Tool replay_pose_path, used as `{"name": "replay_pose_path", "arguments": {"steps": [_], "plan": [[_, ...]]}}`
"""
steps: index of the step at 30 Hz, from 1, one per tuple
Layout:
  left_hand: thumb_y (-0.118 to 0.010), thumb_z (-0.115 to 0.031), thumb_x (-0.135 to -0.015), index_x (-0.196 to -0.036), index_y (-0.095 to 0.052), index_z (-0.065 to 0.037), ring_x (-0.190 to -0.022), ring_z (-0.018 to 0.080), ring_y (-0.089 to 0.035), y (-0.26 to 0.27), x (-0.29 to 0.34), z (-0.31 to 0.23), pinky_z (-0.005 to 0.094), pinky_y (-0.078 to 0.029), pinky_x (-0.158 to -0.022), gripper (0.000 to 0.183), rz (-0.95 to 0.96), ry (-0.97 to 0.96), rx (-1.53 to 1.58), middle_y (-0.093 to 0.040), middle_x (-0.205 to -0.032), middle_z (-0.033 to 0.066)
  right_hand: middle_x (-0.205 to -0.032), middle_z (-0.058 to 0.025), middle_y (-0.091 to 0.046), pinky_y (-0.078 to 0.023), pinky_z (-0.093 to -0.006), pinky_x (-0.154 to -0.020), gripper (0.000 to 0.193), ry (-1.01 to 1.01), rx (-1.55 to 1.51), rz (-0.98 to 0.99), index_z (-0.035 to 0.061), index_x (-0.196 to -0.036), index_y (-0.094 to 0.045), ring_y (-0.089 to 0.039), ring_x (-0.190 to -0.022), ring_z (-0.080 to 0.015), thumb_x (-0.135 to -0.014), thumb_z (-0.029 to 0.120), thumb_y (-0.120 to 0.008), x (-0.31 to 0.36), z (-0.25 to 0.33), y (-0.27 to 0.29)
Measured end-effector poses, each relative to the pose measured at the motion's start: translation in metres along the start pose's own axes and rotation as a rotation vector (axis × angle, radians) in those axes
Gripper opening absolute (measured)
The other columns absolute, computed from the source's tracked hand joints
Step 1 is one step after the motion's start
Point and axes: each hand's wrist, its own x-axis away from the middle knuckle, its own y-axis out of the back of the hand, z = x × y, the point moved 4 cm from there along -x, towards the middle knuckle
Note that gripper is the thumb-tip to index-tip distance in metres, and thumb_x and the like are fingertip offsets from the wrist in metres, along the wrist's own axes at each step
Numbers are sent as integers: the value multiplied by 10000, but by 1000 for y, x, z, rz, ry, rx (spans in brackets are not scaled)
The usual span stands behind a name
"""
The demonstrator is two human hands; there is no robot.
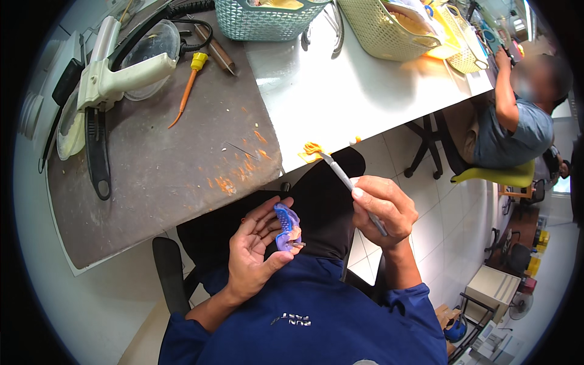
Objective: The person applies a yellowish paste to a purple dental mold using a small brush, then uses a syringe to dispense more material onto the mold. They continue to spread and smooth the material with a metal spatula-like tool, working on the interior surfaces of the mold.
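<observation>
Within my left grip (258, 252), cupped around it, the blue dental tray (286, 227) looks light, rigid, best held by its rim, while my right grip (384, 210) pinches a slim wax knife (350, 182).

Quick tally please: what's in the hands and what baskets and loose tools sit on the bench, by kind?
Blue dental tray: 1, in the left hand
Slim hand tool: 1, in the right hand
Mesh baskets: 3
Orange pick with yellow cap: 1
White handheld gun: 1
Total: 7
</observation>
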Motion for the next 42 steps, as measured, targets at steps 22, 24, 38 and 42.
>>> {"name": "replay_pose_path", "arguments": {"steps": [22, 24, 38, 42], "plan": [[-829, -191, -801, -1461, -306, 69, -1227, 242, -557, 1, -1, 1, 381, -475, -1053, 880, 8, 0, 10, -430, -1455, 260, -908, -136, -720, -587, -305, -633, 393, -66, -62, 32, 39, -988, -697, -716, -751, -249, -636, -135, -712, -12, 2, 4], [-830, -193, -799, -1460, -307, 69, -1225, 242, -557, 2, 0, 1, 378, -480, -1046, 884, -2, -5, 4, -430, -1455, 260, -898, -153, -723, -587, -307, -643, 320, -79, -83, 20, 3, -972, -687, -716, -735, -244, -682, -133, -675, -11, 1, 8], [-848, -455, -753, -1467, -278, 93, -1236, 353, -561, 2, 3, -2, 455, -517, -1011, 1065, -54, 37, -26, -449, -1396, 237, -832, -164, -719, -616, -322, -734, 108, -732, -612, -65, -57, -940, -664, -732, -778, -216, -917, 22, -593, -13, -26, 9], [-846, -452, -756, -1467, -281, 93, -1237, 354, -560, 2, 3, -2, 452, -520, -1007, 1059, -45, 39, -23, -449, -1399, 237, -831, -169, -719, -617, -328, -730, 107, -765, -676, -44, -61, -934, -671, -730, -776, -219, -914, 21, -605, -12, -28, 4]]}}
